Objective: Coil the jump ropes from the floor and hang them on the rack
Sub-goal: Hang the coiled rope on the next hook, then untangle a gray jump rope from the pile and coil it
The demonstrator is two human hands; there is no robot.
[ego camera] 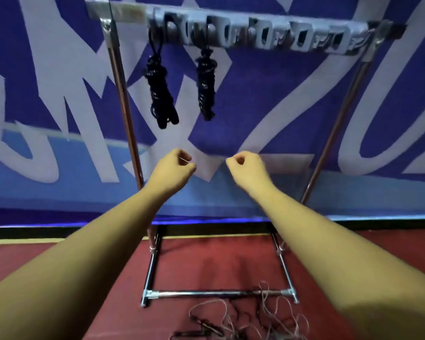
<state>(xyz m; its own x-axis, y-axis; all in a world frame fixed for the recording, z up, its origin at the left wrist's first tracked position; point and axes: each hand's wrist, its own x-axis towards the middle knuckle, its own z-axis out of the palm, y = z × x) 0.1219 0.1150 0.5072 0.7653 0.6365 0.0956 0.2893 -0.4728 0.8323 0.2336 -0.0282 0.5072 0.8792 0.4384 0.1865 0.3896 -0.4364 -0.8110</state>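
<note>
Hovering between the rack's (pixel 255 33) slanted posts, left hand (pixel 173 168) and right hand (pixel 249 168) curled into loose fists, nothing seen in them, open air beneath two black coiled ropes (pixel 158 92) hanging from the left hooks, free hooks further right, thin tangled ropes (pixel 268 317) on the red floor (pixel 206 266) just beside the front bar (pixel 219 293).

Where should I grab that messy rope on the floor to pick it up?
Take the black handle at the left edge of the loose rope tangle, coming down from above. It looks stiff, lies flat on the red floor and sticks out clear of the thin loops, so you probably won't snag them.
</note>
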